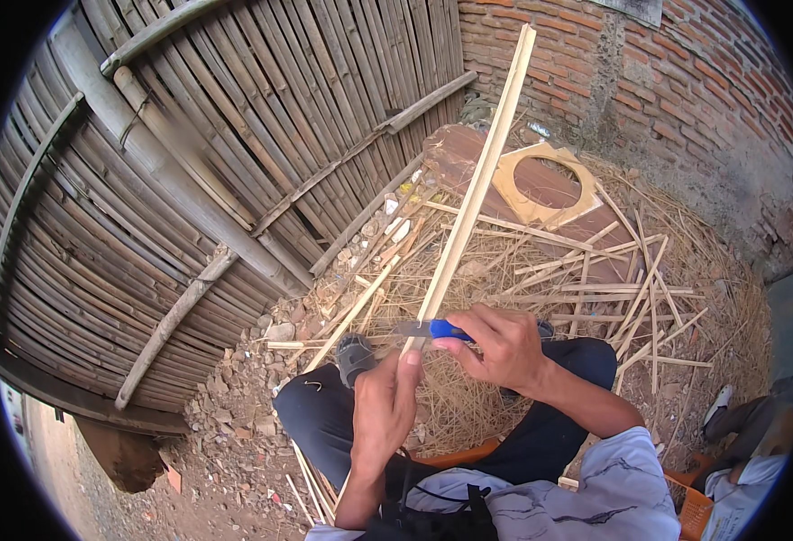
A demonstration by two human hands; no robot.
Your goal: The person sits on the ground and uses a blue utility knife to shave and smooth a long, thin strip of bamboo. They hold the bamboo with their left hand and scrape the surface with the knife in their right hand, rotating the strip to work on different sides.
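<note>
Two sets of fingers busy, both mine. My L fingers (407, 362) are clamped on the near end of a long pale wood strip (473, 194), thumb on top; it runs up & away from them, leaning a bit R. My R fingers (491, 334) are wrapped round the blue handle of a knife (440, 328), blade pointing L across the strip just past my L thumb. Can't tell if the edge bites in or only rests there.

Beyond the fingers, dry straw (455, 388) covers the ground, w/ loose strips (640, 288) scattered ahead & R. Farther ahead: a brown board (458, 149) w/ a pale panel (520, 206) on it, big round hole in the panel. Bamboo fence (234, 117) L of the fingers, brick wall (694, 90) far ahead & R, rubble (234, 397) L. A dark shoe (353, 356) sits just L of my L fingers; dark trousers (320, 410) below, knees either side. Another person (748, 424) is well off R, partly cut by the rim.
</note>
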